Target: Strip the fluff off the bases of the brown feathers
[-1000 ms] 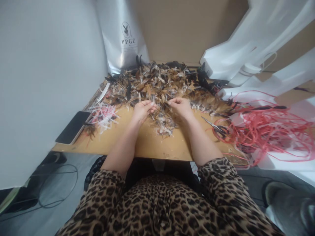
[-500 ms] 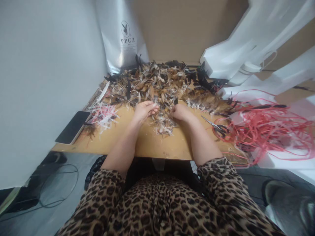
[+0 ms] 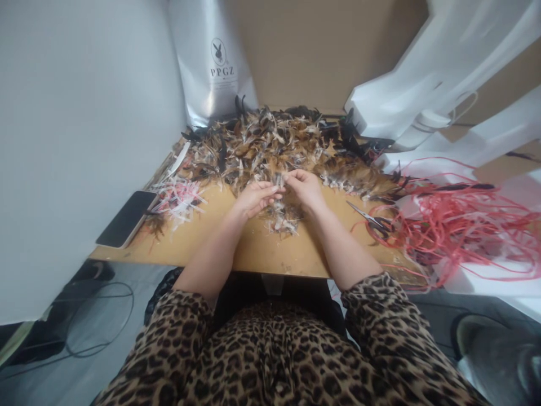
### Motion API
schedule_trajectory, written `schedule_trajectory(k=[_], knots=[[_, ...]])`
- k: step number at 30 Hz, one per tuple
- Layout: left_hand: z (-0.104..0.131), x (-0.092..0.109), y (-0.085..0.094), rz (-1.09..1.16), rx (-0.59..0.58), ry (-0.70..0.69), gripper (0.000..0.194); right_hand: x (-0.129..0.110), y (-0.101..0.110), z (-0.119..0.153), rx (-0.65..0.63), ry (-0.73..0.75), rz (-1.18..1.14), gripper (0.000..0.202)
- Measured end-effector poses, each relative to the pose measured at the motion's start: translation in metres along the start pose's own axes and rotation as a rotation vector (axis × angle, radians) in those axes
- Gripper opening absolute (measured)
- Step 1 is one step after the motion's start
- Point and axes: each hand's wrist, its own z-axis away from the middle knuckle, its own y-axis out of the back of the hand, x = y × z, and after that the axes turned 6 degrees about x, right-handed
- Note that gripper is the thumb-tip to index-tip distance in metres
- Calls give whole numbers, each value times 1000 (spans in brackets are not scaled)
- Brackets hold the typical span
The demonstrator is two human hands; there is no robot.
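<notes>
My left hand (image 3: 258, 197) pinches a small feather (image 3: 278, 179) by its pale lower end, the feather standing up between the fingertips. Close against it, my right hand (image 3: 305, 189) has thumb and forefinger pressed together at the same feather's side; whether a second feather is between them is too small to tell. Behind both hands spreads a large heap of brown, black and whitish feathers (image 3: 270, 135). Below the hands, a small loose pile of feathers (image 3: 282, 223) lies on the wooden table (image 3: 253, 248).
Scissors (image 3: 374, 220) lie to the right, beside a tangle of red plastic string (image 3: 465, 225). On the left are a phone (image 3: 127, 219) and a bunch of pink and white strips (image 3: 181, 198). A silver bag (image 3: 215, 84) and white bags (image 3: 393, 84) stand at the back.
My right hand has risen from the feathers on the table and moved left to meet my left hand. The left hand has shifted slightly right, still pinching the feather.
</notes>
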Motion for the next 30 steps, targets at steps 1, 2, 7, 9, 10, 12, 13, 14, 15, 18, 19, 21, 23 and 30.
schedule_trajectory(k=[1,2,7,9,10,12,13,14,15,18,19,21,23,30], knots=[[0,0,0,9,-4,7,5,0,-3,2,-3,-17,-17,27],[0,0,0,19,-5,14,4,1,-5,4,-4,-29,-28,27],[0,5,-1,132,15,64,7,1,-6,4,-38,-82,-147,29],[1,7,0,195,11,83,11,1,-4,2,-96,-122,-240,31],[1,8,1,221,5,89,12,1,-4,1,-132,-145,-279,32],[1,8,2,256,-8,102,15,1,-3,1,-209,-190,-321,34],[1,8,3,267,-14,110,17,1,-4,2,-240,-211,-329,35],[0,8,3,273,-21,117,19,2,-4,2,-260,-224,-333,36],[0,8,4,274,-29,124,20,2,-5,3,-268,-231,-334,35],[0,7,5,252,-45,125,19,3,-6,4,-238,-220,-321,34],[-1,7,5,236,-45,117,18,3,-6,3,-223,-210,-308,34],[-1,6,5,194,-31,90,15,3,-4,2,-200,-187,-271,34],[0,7,4,147,-7,62,12,2,-1,0,-183,-165,-229,35],[0,5,4,7,44,21,3,1,-1,1,-128,-93,-118,32]])
